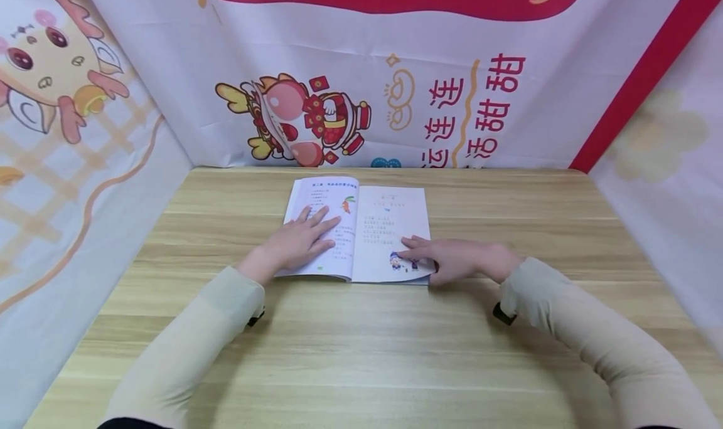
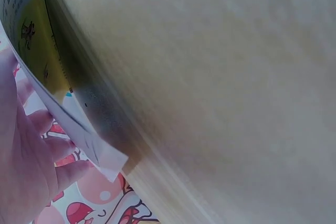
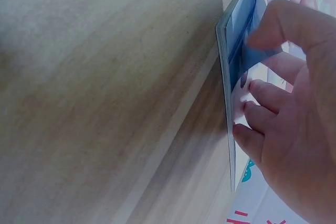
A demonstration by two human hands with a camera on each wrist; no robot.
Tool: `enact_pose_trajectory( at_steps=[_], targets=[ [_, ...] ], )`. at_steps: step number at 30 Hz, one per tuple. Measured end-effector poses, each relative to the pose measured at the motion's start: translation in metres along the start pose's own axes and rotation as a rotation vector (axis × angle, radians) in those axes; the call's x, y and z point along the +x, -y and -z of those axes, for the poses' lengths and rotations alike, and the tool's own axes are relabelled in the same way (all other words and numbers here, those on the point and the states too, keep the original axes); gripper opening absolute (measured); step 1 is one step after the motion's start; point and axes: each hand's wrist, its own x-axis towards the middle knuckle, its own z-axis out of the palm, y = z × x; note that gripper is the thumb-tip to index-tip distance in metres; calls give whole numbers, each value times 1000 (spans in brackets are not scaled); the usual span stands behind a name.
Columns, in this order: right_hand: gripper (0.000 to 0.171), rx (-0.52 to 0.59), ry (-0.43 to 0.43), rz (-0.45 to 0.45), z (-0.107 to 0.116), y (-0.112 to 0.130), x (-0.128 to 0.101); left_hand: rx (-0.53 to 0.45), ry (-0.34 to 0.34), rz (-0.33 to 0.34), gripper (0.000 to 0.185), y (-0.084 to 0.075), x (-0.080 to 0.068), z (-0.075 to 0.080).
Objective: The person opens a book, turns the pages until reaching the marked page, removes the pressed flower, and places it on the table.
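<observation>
An open picture book (image 1: 390, 222) lies flat on the wooden table (image 1: 361, 347), text and small drawings on both pages. My left hand (image 1: 302, 241) rests flat on the left page with straight, spread fingers. The left wrist view shows that hand (image 2: 26, 171) beside the book's page edges (image 2: 68, 114). At the lower right corner of the right page, my right hand (image 1: 446, 259) has its fingers on the paper. In the right wrist view the right hand (image 3: 294, 129) pinches that corner of the book (image 3: 239, 51), thumb at the page edge, fingers on the page.
Printed cloth walls with cartoon figures (image 1: 305, 118) close in the table at the back and on both sides. Bare wood (image 1: 361, 379) lies between the book and the near edge. Both arms wear pale long sleeves (image 1: 186, 347).
</observation>
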Motion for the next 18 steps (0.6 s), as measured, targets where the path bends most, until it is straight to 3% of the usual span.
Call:
enact_pose_trajectory(
  at_steps=[10, 18],
  targets=[
    [69, -24, -34, -20, 1, -3, -2, 4, 8, 4, 64, 1, 2, -2],
    [52, -17, -145, 58, 7, -9, 3, -4, 16, 9, 64, 2, 3, -1]
  ],
)
